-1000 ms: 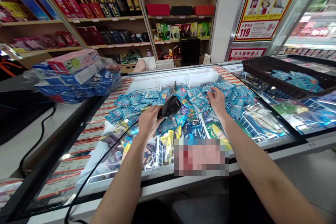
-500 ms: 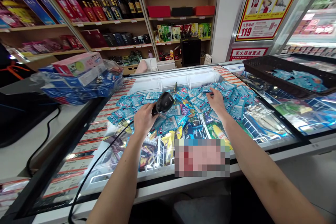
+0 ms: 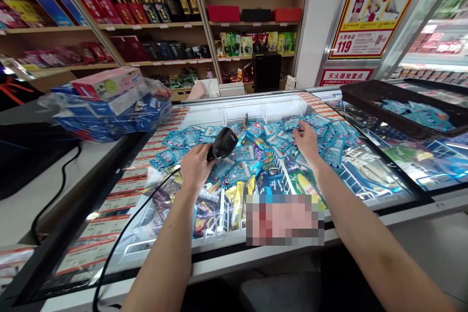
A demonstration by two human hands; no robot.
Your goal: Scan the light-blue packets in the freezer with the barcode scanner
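My left hand (image 3: 195, 166) is closed round the grip of a black corded barcode scanner (image 3: 224, 143), whose head points over a spread of small blue packets (image 3: 252, 148) lying on the glass lid of a chest freezer (image 3: 369, 190). My right hand (image 3: 306, 141) rests on the packets at the right side of the spread, fingers curled down onto one of them; whether it grips the packet I cannot tell. The scanner's cable (image 3: 120, 243) trails back along the glass to the lower left.
A black basket (image 3: 369, 95) with more blue packets stands on the freezer at the right. A plastic-wrapped stack of blue boxes with a pink box on top (image 3: 109, 102) sits at the left. Shelves of goods (image 3: 153, 14) line the back wall. A counter (image 3: 22, 204) lies left.
My left hand has drawn the scanner left and a little toward me. My right hand has stayed on the packets, shifting slightly right.
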